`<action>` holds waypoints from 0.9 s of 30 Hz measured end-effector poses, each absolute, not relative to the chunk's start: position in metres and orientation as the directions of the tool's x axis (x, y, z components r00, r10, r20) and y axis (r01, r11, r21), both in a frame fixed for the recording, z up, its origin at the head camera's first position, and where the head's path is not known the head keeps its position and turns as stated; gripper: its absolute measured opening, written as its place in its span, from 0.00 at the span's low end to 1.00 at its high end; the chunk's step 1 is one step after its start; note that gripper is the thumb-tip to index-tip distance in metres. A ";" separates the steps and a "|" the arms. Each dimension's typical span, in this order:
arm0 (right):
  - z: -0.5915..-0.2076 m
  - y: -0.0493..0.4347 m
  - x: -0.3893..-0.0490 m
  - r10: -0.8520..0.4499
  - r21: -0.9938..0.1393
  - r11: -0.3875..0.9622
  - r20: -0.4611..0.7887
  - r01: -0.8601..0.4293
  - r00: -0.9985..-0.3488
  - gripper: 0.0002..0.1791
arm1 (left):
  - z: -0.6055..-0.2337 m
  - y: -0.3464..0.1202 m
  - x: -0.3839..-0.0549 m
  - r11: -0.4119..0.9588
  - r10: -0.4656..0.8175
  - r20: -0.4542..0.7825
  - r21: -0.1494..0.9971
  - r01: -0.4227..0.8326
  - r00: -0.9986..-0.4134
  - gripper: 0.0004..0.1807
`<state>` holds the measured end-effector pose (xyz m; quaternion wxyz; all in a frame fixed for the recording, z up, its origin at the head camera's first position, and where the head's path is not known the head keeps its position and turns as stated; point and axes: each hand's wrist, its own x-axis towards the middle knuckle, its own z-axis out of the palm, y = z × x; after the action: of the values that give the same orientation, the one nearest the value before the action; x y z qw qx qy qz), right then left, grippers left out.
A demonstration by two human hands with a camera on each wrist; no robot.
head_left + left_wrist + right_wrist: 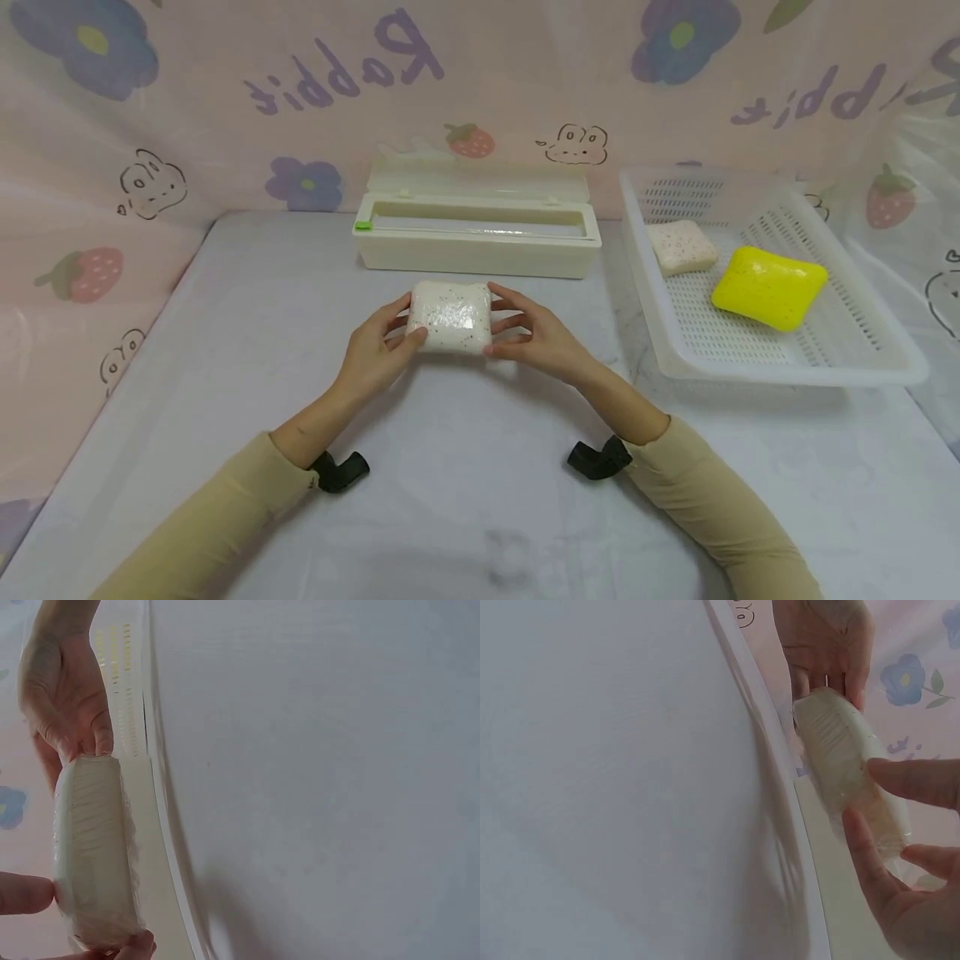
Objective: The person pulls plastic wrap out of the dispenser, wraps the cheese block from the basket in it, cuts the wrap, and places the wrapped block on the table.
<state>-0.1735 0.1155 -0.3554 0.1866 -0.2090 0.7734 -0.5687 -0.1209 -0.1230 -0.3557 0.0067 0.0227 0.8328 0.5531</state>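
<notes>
A white, dark-speckled block [451, 315] with rounded corners is held up between both hands in the head view. Shiny clear film covers it, and the wrist views show wrinkles along the side of the wrapped block [97, 847]. My left hand [378, 346] grips its left end, thumb on the near face and fingers behind. At the right end, my right hand [543, 333] holds it between thumb and spread fingers; the right wrist view shows these right-hand fingers [866, 855] touching the film. Just beyond the block stands a cream cling film dispenser [480, 254], lid up.
A white perforated basket [772, 371] stands at the right. Inside it lie a pale speckled block [682, 247] and a bright yellow pillow-shaped block [768, 287], shiny on top. A white cloth [450, 533] covers the table; a printed curtain [225, 75] hangs behind.
</notes>
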 end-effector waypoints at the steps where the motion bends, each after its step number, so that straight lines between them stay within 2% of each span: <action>1: -0.355 0.114 -0.174 -0.537 -0.958 0.263 -0.046 -0.115 -0.842 0.48 | -0.356 -0.124 -0.121 0.390 0.045 0.012 0.920 0.029 -0.999 0.32; 20: -0.364 0.045 -0.189 -0.552 -0.976 0.197 -0.035 -0.089 -0.833 0.45 | -0.341 -0.168 -0.122 0.410 -0.066 -0.150 0.897 -0.164 -0.986 0.38; 27: -0.367 0.016 -0.192 -0.560 -0.986 0.158 -0.041 -0.058 -0.827 0.45 | -0.340 -0.189 -0.120 0.398 -0.109 -0.159 0.898 -0.190 -0.981 0.39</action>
<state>-0.1921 0.0156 -0.3668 0.2047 -0.2107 0.7329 -0.6137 -0.1197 -0.1893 -0.3398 0.0374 -0.0893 0.8351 0.5415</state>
